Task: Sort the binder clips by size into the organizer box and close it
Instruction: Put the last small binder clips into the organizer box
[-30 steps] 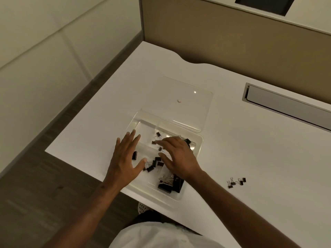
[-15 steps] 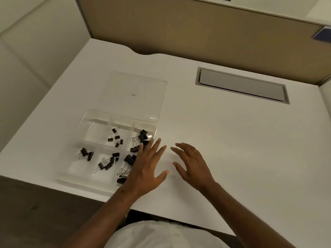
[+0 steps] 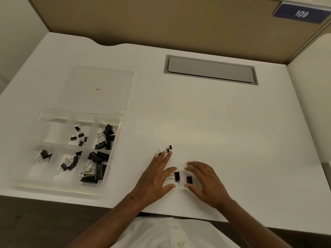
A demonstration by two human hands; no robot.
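Observation:
A clear organizer box (image 3: 35,129) lies on the left of the white desk, its lid (image 3: 96,90) folded open behind it. Black binder clips lie in several of its compartments, the largest ones (image 3: 95,165) at the front right. On the desk, two medium clips (image 3: 182,178) sit between my hands. A few tiny clips (image 3: 165,150) lie at the fingertips of my left hand (image 3: 154,178), which is spread flat. My right hand (image 3: 206,183) hovers with fingers apart beside the medium clips. Neither hand holds anything.
A grey cable flap (image 3: 210,69) is set into the desk at the back. A tan partition (image 3: 161,20) with a blue number plate (image 3: 300,14) rises behind. The desk's front edge (image 3: 53,197) runs close below the box.
Both hands have left the organizer box and moved right to the loose clips on the desk. The camera has swung right, so the box now sits at the left.

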